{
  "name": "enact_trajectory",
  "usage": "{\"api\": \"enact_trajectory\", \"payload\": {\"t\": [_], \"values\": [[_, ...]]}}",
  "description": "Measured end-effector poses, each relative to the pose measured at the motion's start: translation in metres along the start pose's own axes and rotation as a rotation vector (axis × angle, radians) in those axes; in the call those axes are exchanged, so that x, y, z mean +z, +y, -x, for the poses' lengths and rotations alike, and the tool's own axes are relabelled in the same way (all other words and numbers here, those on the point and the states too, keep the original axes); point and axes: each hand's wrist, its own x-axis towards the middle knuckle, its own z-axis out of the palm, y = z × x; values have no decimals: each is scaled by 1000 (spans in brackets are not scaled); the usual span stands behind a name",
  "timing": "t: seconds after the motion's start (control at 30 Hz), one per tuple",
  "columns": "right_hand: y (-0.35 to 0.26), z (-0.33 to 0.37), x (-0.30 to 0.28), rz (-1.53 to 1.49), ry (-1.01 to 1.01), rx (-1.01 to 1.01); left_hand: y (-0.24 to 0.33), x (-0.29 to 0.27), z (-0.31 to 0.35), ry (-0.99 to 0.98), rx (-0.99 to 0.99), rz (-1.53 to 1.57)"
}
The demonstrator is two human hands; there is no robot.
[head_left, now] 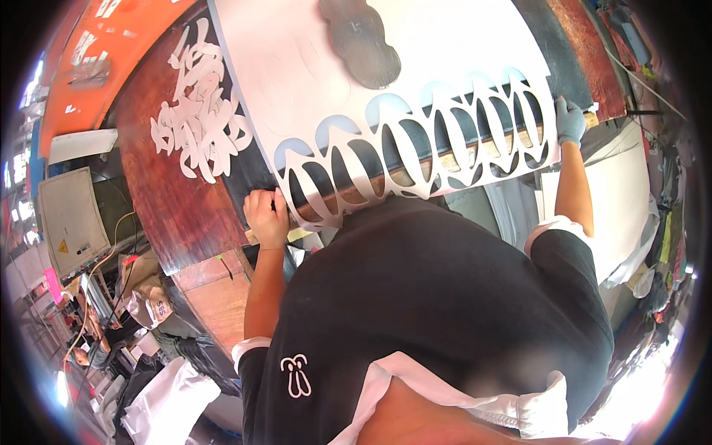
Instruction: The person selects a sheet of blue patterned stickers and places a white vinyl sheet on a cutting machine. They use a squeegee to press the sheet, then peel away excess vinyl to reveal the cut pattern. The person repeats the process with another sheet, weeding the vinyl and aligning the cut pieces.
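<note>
The white cut-out sheet point(415, 141) lies spread over the desk point(178, 200). The left hand point(265, 211) pinches its near-left corner, and the gloved right hand point(569, 120) seemingly grips its right edge, keeping it taut and flat.

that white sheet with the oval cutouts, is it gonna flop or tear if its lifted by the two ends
The white cut-out sheet would probably sag: it looks thin and wide, held only at its ends by the left hand and the gloved right hand. The narrow strips between the oval holes look weak and could bend or tear. It probably weighs little.
</note>
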Motion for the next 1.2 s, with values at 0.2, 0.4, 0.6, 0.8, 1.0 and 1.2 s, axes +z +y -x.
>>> {"api": "enact_trajectory", "payload": {"t": [0.2,0.4,0.6,0.8,1.0,1.2], "values": [[-41,-12,-9,-404,112,-2,-7,2,1,26,107,-41],[-201,45,34,-679,-271,-547,-7,6,6,245,194,-17],[-300,111,57,-687,-305,-898,3,2,20,236,78,-96],[-323,126,40,-572,-190,-898,4,0,27,200,-11,-70],[-324,131,43,-569,-156,-860,5,-3,26,155,-17,-63],[-325,133,37,-548,-179,-847,7,-6,25,141,-22,-54]]}}
